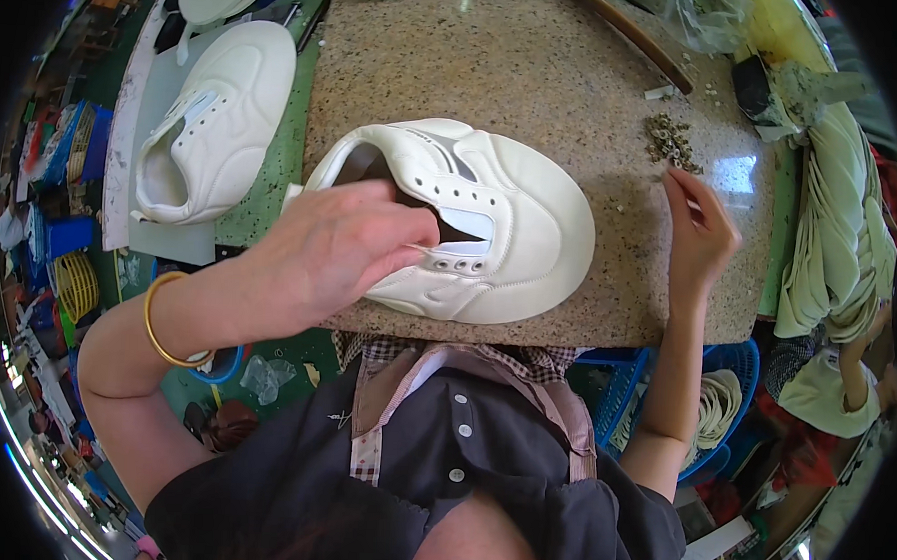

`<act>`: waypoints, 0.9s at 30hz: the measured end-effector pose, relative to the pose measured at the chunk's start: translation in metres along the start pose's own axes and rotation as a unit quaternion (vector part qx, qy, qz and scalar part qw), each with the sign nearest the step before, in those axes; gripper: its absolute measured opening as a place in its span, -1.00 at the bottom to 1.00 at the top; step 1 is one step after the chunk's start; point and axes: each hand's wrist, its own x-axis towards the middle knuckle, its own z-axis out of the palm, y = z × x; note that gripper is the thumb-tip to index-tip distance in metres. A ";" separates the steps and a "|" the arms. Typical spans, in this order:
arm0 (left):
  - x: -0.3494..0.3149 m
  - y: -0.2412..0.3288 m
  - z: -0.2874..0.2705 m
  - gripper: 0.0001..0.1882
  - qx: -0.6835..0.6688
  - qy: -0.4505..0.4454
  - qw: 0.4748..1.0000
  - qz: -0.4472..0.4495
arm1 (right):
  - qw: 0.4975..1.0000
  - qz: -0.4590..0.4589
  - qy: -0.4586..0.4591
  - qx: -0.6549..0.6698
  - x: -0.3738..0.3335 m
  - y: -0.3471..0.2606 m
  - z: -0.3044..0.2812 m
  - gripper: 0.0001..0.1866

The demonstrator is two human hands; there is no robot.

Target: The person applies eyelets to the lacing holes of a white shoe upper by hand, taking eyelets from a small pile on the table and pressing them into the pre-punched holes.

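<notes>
A white shoe point(537, 204) lies on the speckled stone tabletop with its toe pointing right. My left hand point(355, 236) is closed on the edge of its opening, pinching the near eyelet flap between thumb and fingers. Dark metal eyelets show in both flaps, and the pale tongue shows between them. My right hand point(706, 231) is at the right, its fingertips drawn together beside a small heap of brassy eyelets point(667, 139). Whether anything is between those fingertips is too small to make out.
Another white shoe point(219, 140) stands on a pale board at the left. A curved wooden strip point(634, 38) lies at the table's far side. Pale shoe pieces point(833, 227) hang in a bundle at the right. A blue basket point(749, 378) is below the table's near right edge.
</notes>
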 end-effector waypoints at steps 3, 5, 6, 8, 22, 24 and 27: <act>-0.003 -0.004 0.010 -0.91 0.010 0.038 0.999 0.015 | 0.991 0.068 -0.008 0.112 -0.021 -0.036 0.000 -0.91; -0.001 -0.005 0.017 -0.91 0.013 0.054 0.998 0.016 | 0.943 0.103 -0.076 0.309 -0.040 -0.056 0.001 -0.89; 0.001 -0.004 0.019 -0.91 0.049 0.067 0.996 0.034 | 0.923 0.102 -0.125 0.349 -0.048 -0.068 0.006 -0.87; 0.004 -0.002 0.023 -0.89 0.132 0.087 0.985 0.067 | 0.893 0.091 -0.206 0.390 -0.059 -0.088 0.016 -0.85; -0.015 -0.005 0.003 -0.81 0.063 0.051 0.997 -0.004 | 0.834 0.155 -0.243 0.471 -0.070 -0.099 0.056 -0.86; -0.024 -0.004 -0.015 -0.81 0.054 -0.018 0.998 -0.016 | 0.832 0.158 -0.233 0.477 -0.071 -0.104 0.054 -0.86; -0.029 -0.013 -0.008 -0.79 -0.006 0.012 1.000 -0.003 | 0.883 0.042 -0.242 0.400 -0.069 -0.114 0.055 -0.82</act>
